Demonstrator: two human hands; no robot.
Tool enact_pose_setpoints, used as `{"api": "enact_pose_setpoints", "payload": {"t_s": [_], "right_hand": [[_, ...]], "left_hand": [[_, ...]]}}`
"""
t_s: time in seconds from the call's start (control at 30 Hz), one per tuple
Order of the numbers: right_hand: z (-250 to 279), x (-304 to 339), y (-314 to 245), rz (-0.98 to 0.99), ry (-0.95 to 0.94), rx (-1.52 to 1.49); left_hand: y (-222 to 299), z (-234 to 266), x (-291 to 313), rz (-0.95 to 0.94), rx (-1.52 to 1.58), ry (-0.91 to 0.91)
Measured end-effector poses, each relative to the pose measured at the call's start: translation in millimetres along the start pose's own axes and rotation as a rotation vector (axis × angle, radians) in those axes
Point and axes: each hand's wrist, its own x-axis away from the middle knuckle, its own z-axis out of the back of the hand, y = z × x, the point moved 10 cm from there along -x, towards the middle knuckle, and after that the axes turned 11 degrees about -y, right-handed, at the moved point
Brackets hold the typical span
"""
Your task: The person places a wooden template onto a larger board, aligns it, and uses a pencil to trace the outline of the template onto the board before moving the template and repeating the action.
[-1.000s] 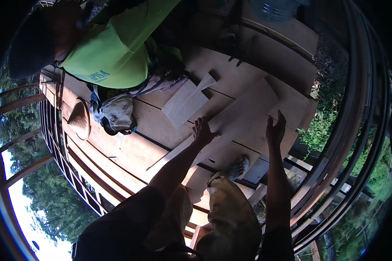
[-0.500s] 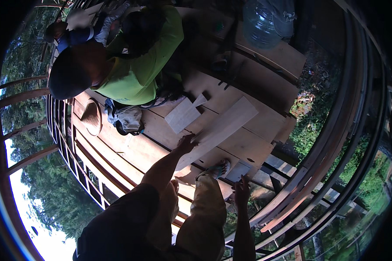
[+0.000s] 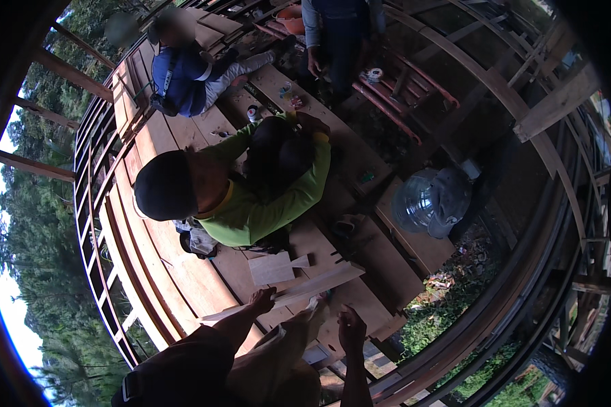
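My left hand (image 3: 263,299) is closed on the edge of a long, pale wooden plank (image 3: 322,283), which slants across in front of my legs and shows mostly its narrow side. Off to the right, apart from the plank, my right hand (image 3: 352,331) hangs in the air in shadow. Its fingers are loosely bent and apart, with nothing visible in them. A short, light board (image 3: 271,268) lies on the planking just beyond my left hand, and a small wedge-shaped offcut (image 3: 301,261) touches its right end.
A person in a green shirt (image 3: 265,214) sits just ahead on the plank floor (image 3: 176,254). Farther off are a person in blue (image 3: 180,78) and a standing person (image 3: 339,34). A large clear bottle (image 3: 414,200) with a grey cap (image 3: 450,203) stands right. Greenery shows below the floor's right edge.
My view has swung up and outward, bringing more people into sight. The plank has tipped from its broad face toward its edge, still in my left hand. The right hand has its fingers more bent.
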Motion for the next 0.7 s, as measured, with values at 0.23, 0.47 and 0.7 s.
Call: {"api": "enact_pose_setpoints", "payload": {"t_s": [0.23,0.47,0.7], "right_hand": [[9,-61,-21,0.068,-0.135,0.193],[131,-55,-107,0.336,0.285,0.381],[164,-52,-91,0.293,0.071,0.339]], "left_hand": [[28,23,0,-0.043,0.129,-0.016],[83,31,13,-0.013,0.137,-0.076],[145,31,-13,-0.07,0.157,0.036]]}}
